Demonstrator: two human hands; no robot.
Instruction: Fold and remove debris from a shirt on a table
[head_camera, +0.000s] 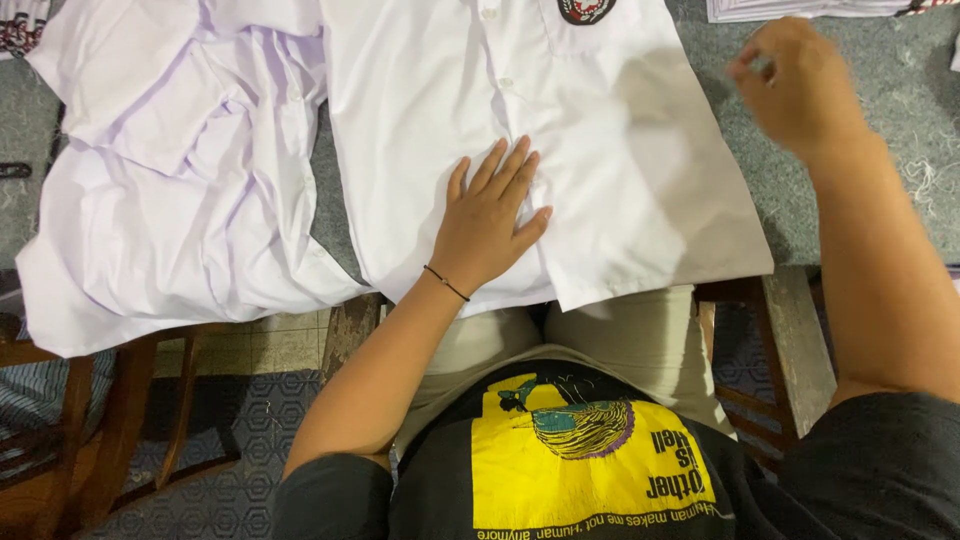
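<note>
A white buttoned shirt (600, 160) with a dark round badge on its chest lies flat on the grey padded table (860, 140), its hem at the table's front edge. My left hand (490, 215) rests flat on the shirt's lower front, fingers spread, a thin black band on the wrist. My right hand (795, 85) hovers above the grey table to the right of the shirt, blurred, fingers curled together; whether it pinches something small I cannot tell.
A crumpled pile of white shirts (170, 170) lies at the left and hangs over the table's edge. Folded white cloth (800, 8) lies at the far right. Wooden chair frames (130, 400) and a patterned floor show below.
</note>
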